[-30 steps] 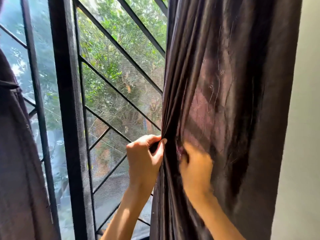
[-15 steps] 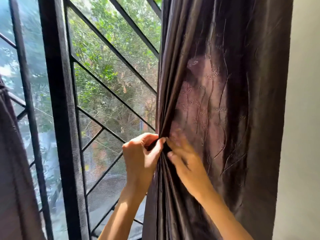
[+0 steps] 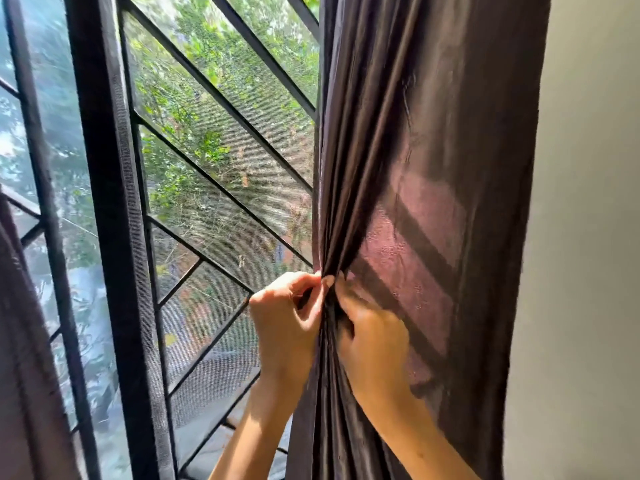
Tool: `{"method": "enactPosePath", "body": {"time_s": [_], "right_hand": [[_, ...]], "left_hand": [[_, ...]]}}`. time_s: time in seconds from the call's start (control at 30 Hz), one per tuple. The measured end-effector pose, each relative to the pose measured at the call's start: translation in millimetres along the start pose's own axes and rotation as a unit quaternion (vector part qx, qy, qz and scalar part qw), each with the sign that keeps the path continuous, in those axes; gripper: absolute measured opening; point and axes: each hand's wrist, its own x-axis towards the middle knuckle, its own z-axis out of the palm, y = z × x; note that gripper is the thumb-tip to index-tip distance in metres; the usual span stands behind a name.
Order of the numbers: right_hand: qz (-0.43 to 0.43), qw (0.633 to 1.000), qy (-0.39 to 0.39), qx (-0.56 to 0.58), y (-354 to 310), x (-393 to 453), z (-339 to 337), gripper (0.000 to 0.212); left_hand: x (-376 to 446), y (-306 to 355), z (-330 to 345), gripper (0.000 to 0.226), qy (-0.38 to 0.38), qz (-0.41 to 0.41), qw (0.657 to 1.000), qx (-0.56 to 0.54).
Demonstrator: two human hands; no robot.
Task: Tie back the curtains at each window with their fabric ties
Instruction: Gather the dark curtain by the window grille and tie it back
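At the window, dark curtain (image 3: pixel 433 140) — sheer, seemingly embroidered, pinched into folds.

The curtain (image 3: pixel 433 140) is showing as thin dark cloth with a soft sheen, turning purplish and half sheer where sun is coming through. The window grille (image 3: pixel 228 102) is looking like black-painted metal, matt. Fine woven mesh (image 3: pixel 214 216) is covering it. The wall (image 3: pixel 588 202) is looking smooth and matt.
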Motion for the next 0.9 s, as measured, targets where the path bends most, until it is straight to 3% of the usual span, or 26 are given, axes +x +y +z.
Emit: {"method": "enactPosePath", "body": {"time_s": [0.07, 0.2, 0.23, 0.3, 0.37, 0.43, 0.47, 0.53, 0.57, 0.6, 0.67, 0.73, 0.8, 0.83, 0.9], "right_hand": [[-0.011, 0.999, -0.044, 0.020, -0.7, -1.8, -3.0, 0.044], [0.014, 0.983, -0.117, 0.142, 6.2, -4.2, -3.8, 0.037], [0.025, 0.978, -0.112, 0.173, 10.3, -3.6, -3.1, 0.035], [0.068, 0.983, -0.030, 0.166, 20.6, 0.6, -0.8, 0.033], [0.141, 0.979, 0.044, 0.139, 31.1, 7.3, 1.2, 0.059], [0.198, 0.959, 0.044, 0.200, 39.7, 14.3, 4.6, 0.090], [0.220, 0.940, 0.024, 0.260, 42.9, 17.3, 7.4, 0.093], [0.255, 0.875, -0.025, 0.412, 39.5, 21.6, 12.0, 0.080], [0.251, 0.860, -0.039, 0.442, 36.8, 20.2, 14.9, 0.070], [0.236, 0.873, -0.029, 0.425, 36.3, 16.7, 18.3, 0.062], [0.213, 0.934, 0.038, 0.285, 36.7, 13.3, 22.3, 0.058], [0.201, 0.964, 0.063, 0.164, 43.4, 16.5, 24.0, 0.087], [0.260, 0.943, 0.025, 0.204, 47.8, 22.2, 24.4, 0.116], [0.274, 0.928, 0.003, 0.252, 46.9, 25.4, 23.1, 0.120], [0.258, 0.910, 0.010, 0.324, 45.1, 26.2, 20.8, 0.103]], "left_hand": [[-2.6, 2.0, -0.2, 0.018, 0.006, -0.008, 1.000, -0.029], [1.7, 1.9, -1.8, 0.018, -0.026, -0.028, 0.999, -0.031], [3.0, 0.6, -2.1, 0.014, -0.031, -0.033, 0.999, -0.025], [5.0, -0.8, -2.2, 0.010, -0.030, -0.044, 0.998, -0.023], [5.1, -0.4, -2.2, 0.009, -0.026, -0.052, 0.998, -0.029], [5.1, 0.1, -2.1, 0.007, -0.022, -0.057, 0.998, -0.033], [5.5, 0.1, -1.8, 0.006, -0.021, -0.060, 0.997, -0.035], [6.6, -1.8, -0.9, 0.007, -0.022, -0.064, 0.997, -0.037], [7.0, -3.2, -0.7, 0.008, -0.023, -0.064, 0.997, -0.036], [7.4, -4.4, -0.7, 0.009, -0.023, -0.062, 0.997, -0.032], [7.7, -6.4, -3.1, 0.009, -0.025, -0.052, 0.998, -0.024], [8.2, -8.0, -7.1, 0.007, -0.021, -0.038, 0.999, -0.014], [9.9, -10.4, -10.5, 0.004, -0.017, -0.034, 0.999, -0.008], [11.0, -11.9, -11.4, 0.004, -0.016, -0.035, 0.999, -0.010], [12.9, -14.6, -10.9, 0.005, -0.016, -0.037, 0.999, -0.010]]}}
